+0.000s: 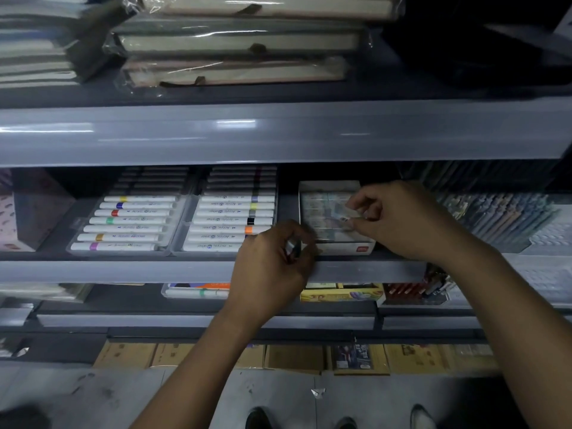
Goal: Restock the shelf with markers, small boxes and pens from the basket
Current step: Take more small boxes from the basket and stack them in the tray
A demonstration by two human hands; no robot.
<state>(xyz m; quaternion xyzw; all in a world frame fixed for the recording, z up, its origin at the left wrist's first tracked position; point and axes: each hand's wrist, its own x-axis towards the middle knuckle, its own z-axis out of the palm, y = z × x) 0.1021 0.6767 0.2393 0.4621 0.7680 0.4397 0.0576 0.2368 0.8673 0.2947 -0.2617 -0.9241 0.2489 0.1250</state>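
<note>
Hovering over the open white carton [335,212] on the middle shelf [123,270], a small box [342,215] is pinched by the right hand [399,218], nearer the carton, while another small item [290,247] is gripped by the left hand [272,261] at the carton's near-left corner.

Two hands are in view — the left hand [272,258] and the right hand [399,218]. Two clear trays of markers sit side by side on the middle shelf: the left tray [123,224] shows seven white markers in the light, the right tray [229,224] shows seven as well, with more in shadow behind that cannot be counted. One white open box [335,218] holds small wrapped packs — too blurred to count. Up top, three wrapped notebooks [235,41] are stacked in one pile.
</note>
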